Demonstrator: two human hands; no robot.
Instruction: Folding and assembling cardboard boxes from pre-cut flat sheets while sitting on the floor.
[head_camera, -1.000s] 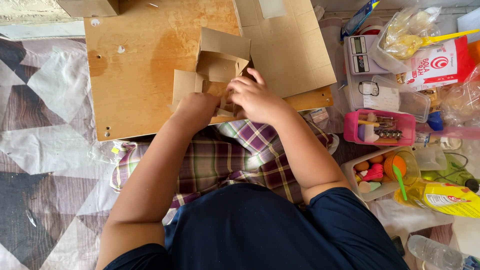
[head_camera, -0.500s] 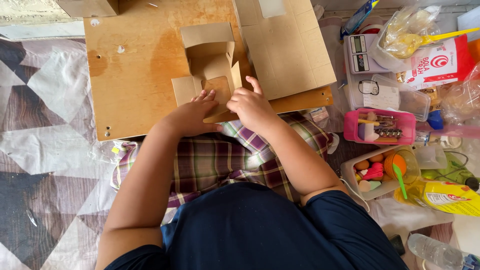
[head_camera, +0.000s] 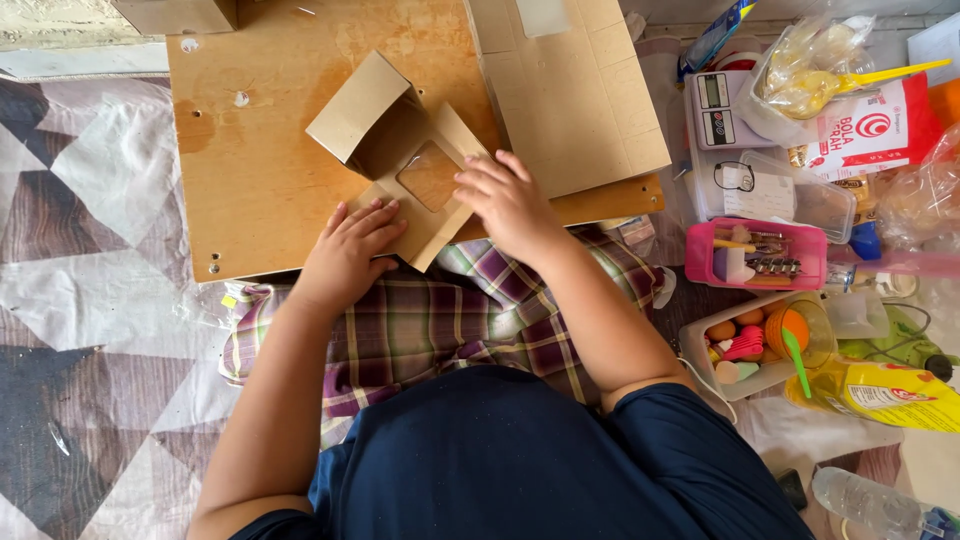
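A small brown cardboard box (head_camera: 395, 150) with a clear window in one panel lies part-folded on a wooden board (head_camera: 265, 170). My left hand (head_camera: 350, 250) presses flat on the box's near flap, fingers spread. On the right side of the windowed panel my right hand (head_camera: 510, 200) holds the cardboard down, fingers curled over its edge. The box's open end points toward the upper left.
A large flat cardboard sheet (head_camera: 565, 85) lies at the board's right. Further right stand a kitchen scale (head_camera: 720, 105), a pink tray of small tools (head_camera: 755, 255), a tub of coloured bits (head_camera: 760, 340), bags, and a yellow packet (head_camera: 885, 390). A patterned mat (head_camera: 90, 300) covers the floor at the left.
The box has been laid down and turned, its window panel now facing up. Both hands have moved from gripping it upright to pressing on it flat against the board.
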